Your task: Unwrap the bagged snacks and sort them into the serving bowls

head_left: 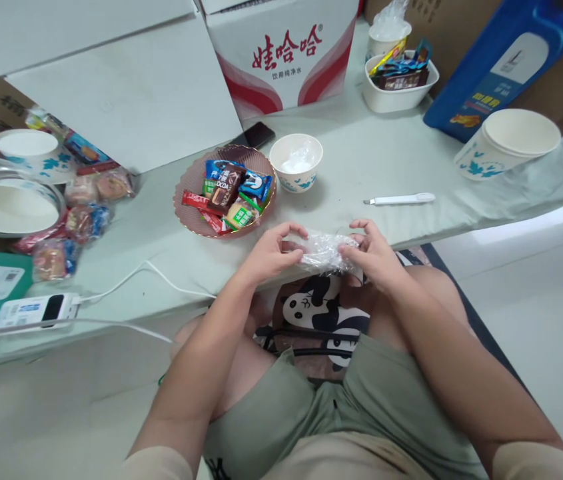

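Pinching some clear plastic film [328, 253] from both ends, left hand [275, 255] on one side and right hand [375, 259] on the other, fingers curled, right by the near edge of the table [341, 150]. Just past that there's a paper bowl [306, 182] with crumpled plastic [297, 160] in it, beside a pinkish dish [188, 183] loaded with wrapped snacks [228, 190]. Slim white cutter [401, 199] lies off to the right, dark phone [260, 135] behind the dish.
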`<state>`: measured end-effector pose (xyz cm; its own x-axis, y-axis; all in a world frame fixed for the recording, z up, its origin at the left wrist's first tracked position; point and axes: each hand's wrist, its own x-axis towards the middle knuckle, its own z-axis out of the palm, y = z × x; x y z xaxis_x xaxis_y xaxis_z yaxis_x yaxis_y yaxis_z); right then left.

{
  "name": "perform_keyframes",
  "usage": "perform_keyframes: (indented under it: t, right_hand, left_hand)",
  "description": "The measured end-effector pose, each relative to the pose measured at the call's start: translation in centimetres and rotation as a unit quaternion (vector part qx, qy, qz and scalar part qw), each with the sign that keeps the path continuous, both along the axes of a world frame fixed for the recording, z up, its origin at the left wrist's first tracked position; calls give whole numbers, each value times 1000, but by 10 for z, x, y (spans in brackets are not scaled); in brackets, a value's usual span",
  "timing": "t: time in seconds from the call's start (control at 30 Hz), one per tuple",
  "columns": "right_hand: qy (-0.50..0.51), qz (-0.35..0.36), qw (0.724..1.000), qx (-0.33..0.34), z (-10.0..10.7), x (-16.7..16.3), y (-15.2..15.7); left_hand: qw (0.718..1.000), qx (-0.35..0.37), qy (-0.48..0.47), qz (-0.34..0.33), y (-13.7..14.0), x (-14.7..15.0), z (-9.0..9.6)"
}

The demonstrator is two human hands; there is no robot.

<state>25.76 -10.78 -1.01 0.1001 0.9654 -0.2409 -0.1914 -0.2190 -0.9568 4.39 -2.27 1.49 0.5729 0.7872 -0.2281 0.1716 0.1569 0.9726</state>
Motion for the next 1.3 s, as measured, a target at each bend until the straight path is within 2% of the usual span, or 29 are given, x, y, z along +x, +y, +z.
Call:
perform_keyframes:
  t: [0.07,0.13,0.2,0.23,0.3,0.33,0.37,0.4,0.43,0.53,0.6,0.67,0.73,0.8,0.83,0.87,0.93,0.97,1.0,1.07,1.13,1.2,1.3]
  right_hand:
    - [33,-8,999,-17,-1,-1,-1]
    - [44,23,998,-35,-1,-3,0]
    - [16,28,999,-30,1,-5,0]
    - [-14,9,1000,-18,2,-7,1]
    - [-80,-50,995,13,5,-9,0]
    - [-102,-64,992,27,7,-11,-1]
    - [-112,-60,991,39,8,-12,-2]
    - [-109,-42,992,52,8,-14,-3]
    - [-97,-17,993,68,9,-15,-4]
    - [-63,40,991,112,9,-20,-7]
    - [-76,23,990,115,10,-23,-6]
    - [-116,-30,987,111,13,-27,-3]
    - [-160,-60,978,124,17,-30,0]
    - [-199,-31,969,145,24,-31,6]
    - [-223,-13,962,154,29,-30,10]
    - [-254,-8,953,162,35,-28,16]
    - [-338,-45,921,187,51,-22,38]
    - [-388,-74,896,203,60,-19,53]
    - [-445,-93,863,219,70,-17,72]
    - [-562,-75,786,246,88,-16,116]
    - [-658,10,717,231,99,-21,161]
    - [-718,138,664,155,102,-30,198]
    - [-709,296,636,71,98,-43,228]
  left_hand:
    - [999,2,-40,-2,1,0,-2]
    - [998,25,-59,0,1,0,-3]
    - [994,107,-21,27,-4,2,-2]
    - [983,172,16,59,-10,5,-1]
    - [928,322,107,156,-24,10,3]
    - [901,370,127,188,-32,14,5]
    - [891,393,129,187,-38,17,7]
    - [898,390,119,163,-43,20,8]
    - [918,363,101,123,-46,23,9]
    - [980,196,41,0,-42,27,8]
    - [993,116,9,-10,-34,26,5]
    - [995,101,-14,16,-28,25,3]
    - [991,127,-29,17,-25,23,3]
    - [974,221,-26,41,-26,19,7]
    - [951,297,-19,78,-26,16,9]
    - [915,381,-14,129,-26,11,12]
    - [818,524,-17,238,-22,-4,20]
    - [777,565,-29,277,-18,-14,24]
    - [749,584,-43,312,-14,-25,27]
    - [719,583,-51,374,-3,-48,32]
    - [726,528,-55,437,7,-66,34]
    - [743,462,-65,479,15,-76,35]
    - [767,334,-139,530,23,-82,36]
